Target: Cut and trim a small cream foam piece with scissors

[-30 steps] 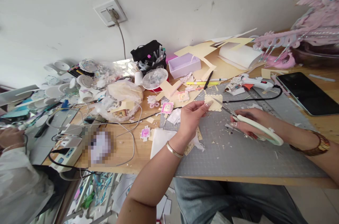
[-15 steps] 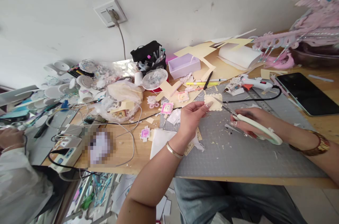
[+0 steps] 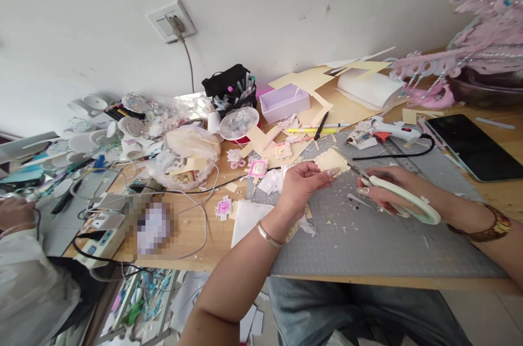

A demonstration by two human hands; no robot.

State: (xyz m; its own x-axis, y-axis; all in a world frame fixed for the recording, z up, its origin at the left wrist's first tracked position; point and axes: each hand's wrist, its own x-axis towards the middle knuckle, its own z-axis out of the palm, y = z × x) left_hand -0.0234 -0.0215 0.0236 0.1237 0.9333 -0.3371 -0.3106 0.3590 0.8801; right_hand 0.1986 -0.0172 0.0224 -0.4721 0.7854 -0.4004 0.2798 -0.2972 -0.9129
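Between the thumb and fingers of my left hand (image 3: 304,185) is a small cream paper piece (image 3: 332,162) with a scalloped edge. My right hand (image 3: 388,185) grips white-handled scissors (image 3: 408,197), fingers through the loops. Their blades reach left to the right edge of the paper piece; I cannot tell how far they are closed. Both hands are over the grey cutting mat (image 3: 347,242), which is strewn with tiny paper scraps. Two pink-bordered cards with little drawn faces, one a square card (image 3: 258,168), lie left of my left hand.
Behind the mat are a lilac box (image 3: 285,102), cream paper sheets (image 3: 304,78) and pens. A hot glue gun (image 3: 396,129) with a black cord and a black phone (image 3: 476,147) lie at right. Plastic bags, cables and a power strip (image 3: 102,237) crowd the left, beside another person's hand (image 3: 17,214).
The paper piece has turned and tilted in my left hand, which has shifted slightly to the right. The scissors have moved a little to the right with my right hand.
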